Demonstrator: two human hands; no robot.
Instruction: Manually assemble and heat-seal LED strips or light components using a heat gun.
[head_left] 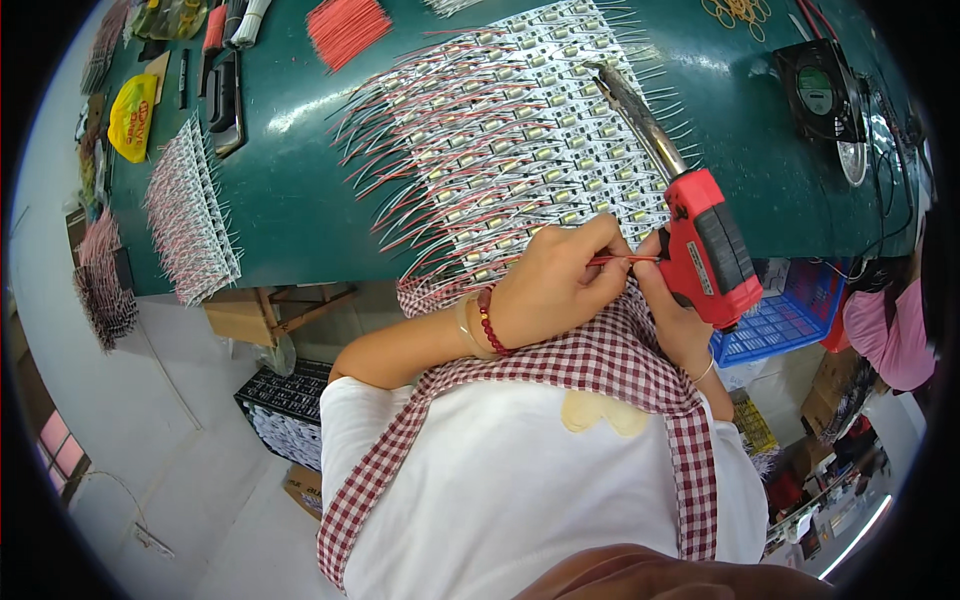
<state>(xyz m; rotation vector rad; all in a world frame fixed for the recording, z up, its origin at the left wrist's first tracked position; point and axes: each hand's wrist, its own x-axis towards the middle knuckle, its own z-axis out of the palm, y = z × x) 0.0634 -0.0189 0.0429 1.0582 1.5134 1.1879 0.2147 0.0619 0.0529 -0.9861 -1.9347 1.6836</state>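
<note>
My left hand (555, 275) is closed in a pinch near the table's front edge, with a bead bracelet on its wrist. A thin red wire (632, 258) runs from its fingertips to my right hand. My right hand (685, 325) grips a red and black soldering gun (712, 245), partly hidden behind the handle. The gun's metal barrel points away and to the left, its tip over a large sheet of white circuit boards (550, 130). Rows of small yellowish parts cover the sheet. Red and white wires stick out of its left side. Whether the tip touches a board, I cannot tell.
On the green table (290, 190) lie a red wire bundle (347, 30), a smaller wired board sheet (190, 215), a yellow packet (132, 117) and rubber bands (738, 14). A black device (818, 92) with cables stands right. Below it is a blue crate (775, 325).
</note>
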